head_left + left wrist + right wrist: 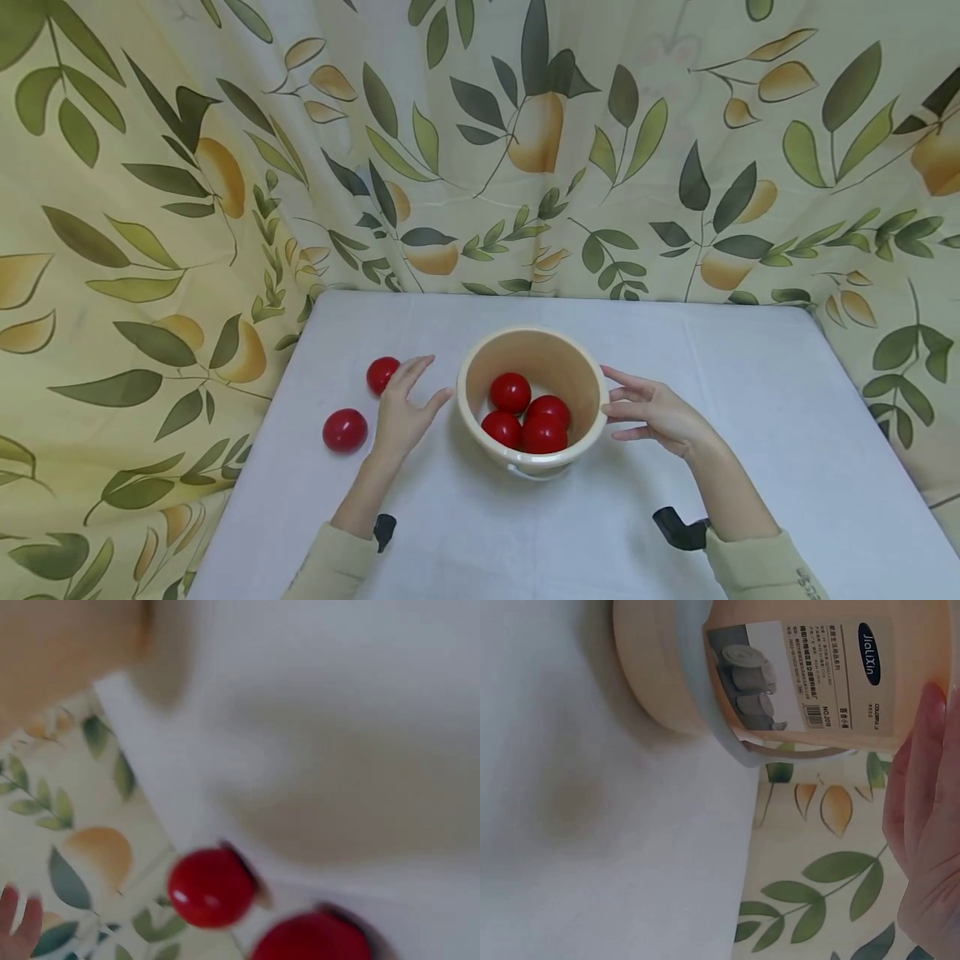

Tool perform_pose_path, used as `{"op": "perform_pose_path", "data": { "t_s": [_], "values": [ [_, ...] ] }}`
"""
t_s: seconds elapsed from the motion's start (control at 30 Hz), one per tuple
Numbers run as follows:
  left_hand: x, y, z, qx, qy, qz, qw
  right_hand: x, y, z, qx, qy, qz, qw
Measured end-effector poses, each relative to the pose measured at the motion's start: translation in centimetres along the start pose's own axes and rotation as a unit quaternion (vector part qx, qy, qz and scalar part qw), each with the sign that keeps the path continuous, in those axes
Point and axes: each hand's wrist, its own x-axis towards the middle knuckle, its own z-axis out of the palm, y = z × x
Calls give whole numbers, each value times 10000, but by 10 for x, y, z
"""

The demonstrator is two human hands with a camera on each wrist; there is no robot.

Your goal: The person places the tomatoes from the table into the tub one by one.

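Note:
A cream plastic bucket (474, 427) stands upright on the white-covered table, with several glossy red balls (544, 434) at its bottom. My right hand (660, 417) touches the bucket's right side near the rim with its fingertips; the right wrist view shows those fingers (922, 765) lying nearly straight along the wall. On the other side, my left hand (402, 417) hovers with thumb and fingers spread, holding nothing and apart from the bucket. Left of this hand lie two more red balls: a nearer one (345, 431) and a farther one (381, 375), partly hidden behind the fingers.
White cloth covers the table (750, 375), whose back edge meets a leaf-and-fruit patterned curtain (480, 208). The bucket's pale handle (727, 742) hangs down its near side. A printed label (817, 675) is stuck on the bucket wall.

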Motion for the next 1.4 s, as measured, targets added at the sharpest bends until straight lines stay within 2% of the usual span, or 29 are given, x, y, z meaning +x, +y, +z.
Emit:
{"op": "perform_pose_path", "data": {
  "t_s": [0.03,0.07,0.13,0.2,0.27,0.47,0.57,0.67,0.83,1.0,1.27,1.4],
  "values": [
    [-1,-6,-2,625,187,398,9971,0,0,0,-2,2,0,10000],
    [-2,-11,-5,1266,337,712,9888,0,0,0,-5,4,2,10000],
    [-4,-22,-13,2380,504,1011,9647,1,0,0,1,2,3,10000],
    [-8,-32,-22,3085,445,972,9452,0,0,1,6,10,13,10000],
    [-13,-42,-31,3459,254,704,9353,0,-1,2,24,18,21,10000],
    [-32,-76,-56,3518,-323,-359,9348,-1,-3,3,58,31,14,10000],
    [-41,-90,-64,3499,-459,-666,9333,-2,-3,3,49,23,-8,10000],
    [-48,-98,-69,3547,-591,-838,9293,-2,-3,3,41,15,-3,10000],
    [-55,-109,-74,3663,-794,-1020,9215,-2,-3,2,39,-16,-7,10000],
    [-59,-115,-75,3711,-866,-1086,9181,-2,-3,2,52,-31,-30,10000],
    [-59,-123,-72,3621,-724,-1028,9236,-3,-4,2,54,-18,-60,10000],
    [-57,-128,-71,3668,-622,-933,9235,-2,-3,1,58,-12,-67,10000]
  ]
}}
